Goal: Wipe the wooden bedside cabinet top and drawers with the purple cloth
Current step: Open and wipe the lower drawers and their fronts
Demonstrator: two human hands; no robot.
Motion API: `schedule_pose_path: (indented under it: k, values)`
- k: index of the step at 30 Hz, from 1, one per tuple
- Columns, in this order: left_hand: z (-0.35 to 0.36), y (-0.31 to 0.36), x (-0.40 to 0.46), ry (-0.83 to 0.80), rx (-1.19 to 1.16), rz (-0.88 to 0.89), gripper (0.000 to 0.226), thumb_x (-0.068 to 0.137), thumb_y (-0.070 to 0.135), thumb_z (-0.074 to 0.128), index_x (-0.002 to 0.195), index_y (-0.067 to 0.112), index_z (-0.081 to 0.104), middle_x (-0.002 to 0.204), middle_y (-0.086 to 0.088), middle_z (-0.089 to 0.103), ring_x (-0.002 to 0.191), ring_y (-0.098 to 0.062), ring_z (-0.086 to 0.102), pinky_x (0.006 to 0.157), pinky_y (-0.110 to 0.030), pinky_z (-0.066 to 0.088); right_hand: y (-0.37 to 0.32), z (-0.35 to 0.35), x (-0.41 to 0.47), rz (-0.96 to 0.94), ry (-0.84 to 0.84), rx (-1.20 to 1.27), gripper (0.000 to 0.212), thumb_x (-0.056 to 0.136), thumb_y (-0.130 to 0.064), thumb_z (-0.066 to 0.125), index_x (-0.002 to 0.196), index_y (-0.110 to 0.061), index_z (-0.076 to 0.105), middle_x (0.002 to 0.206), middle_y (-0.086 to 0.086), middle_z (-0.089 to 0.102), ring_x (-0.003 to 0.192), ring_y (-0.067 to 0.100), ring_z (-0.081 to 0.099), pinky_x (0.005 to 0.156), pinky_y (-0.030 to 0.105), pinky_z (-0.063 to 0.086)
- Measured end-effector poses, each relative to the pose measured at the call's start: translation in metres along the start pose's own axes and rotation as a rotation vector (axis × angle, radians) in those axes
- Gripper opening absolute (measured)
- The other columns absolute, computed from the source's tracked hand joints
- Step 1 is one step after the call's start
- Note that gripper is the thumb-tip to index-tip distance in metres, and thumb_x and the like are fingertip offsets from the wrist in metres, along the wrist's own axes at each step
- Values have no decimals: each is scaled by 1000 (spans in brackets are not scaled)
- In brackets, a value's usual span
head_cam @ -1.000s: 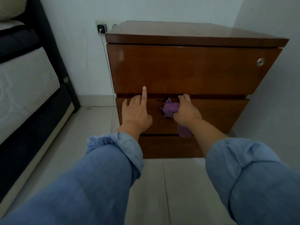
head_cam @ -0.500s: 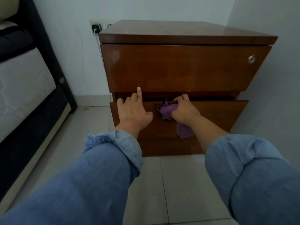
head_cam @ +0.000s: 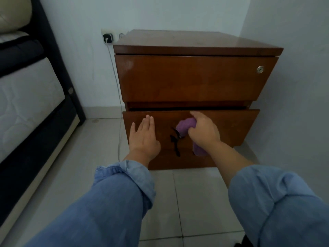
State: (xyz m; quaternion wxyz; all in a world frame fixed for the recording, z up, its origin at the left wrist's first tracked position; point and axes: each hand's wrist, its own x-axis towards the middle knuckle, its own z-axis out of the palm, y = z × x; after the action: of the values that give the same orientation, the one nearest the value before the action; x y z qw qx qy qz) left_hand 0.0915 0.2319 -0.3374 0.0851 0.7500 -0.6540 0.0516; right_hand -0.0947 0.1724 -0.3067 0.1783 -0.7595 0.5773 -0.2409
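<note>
Bed [head_cam: 26, 97] at left; charger [head_cam: 108, 38] plugged into wall, cable [head_cam: 119, 104] hanging to floor.

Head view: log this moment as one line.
right hand: gripping purple cloth against lower drawer | left hand: open, flat on drawer front | lower drawer: slightly pulled out

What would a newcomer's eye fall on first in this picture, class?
The purple cloth, bunched in the right hand against the lower drawer, which stands pulled out a little. Next the left hand, flat and open on that drawer's front, then the glossy wooden cabinet in the corner.
</note>
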Motion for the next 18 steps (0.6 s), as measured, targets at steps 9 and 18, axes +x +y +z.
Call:
schedule_pose_path:
  k: [9,18]
  values:
    - [-3,-6,23,-76,21,-35,79,91,37,38,151,10,-5,160,-6,-5,148,-18,-3,119,-45,-5,14,21,18,105,-221,-105,81,90,-8,45,151,-25,-6,158,-14,-18,102,24,57,64,33,46]
    - [12,-15,46,-68,1,-14,84,89,43,42,151,13,-7,160,-6,-8,148,-18,-3,120,-44,-4,27,37,39,71,-233,-42,83,89,-7,48,151,-28,-3,155,-17,-24,78,26,61,56,35,45]
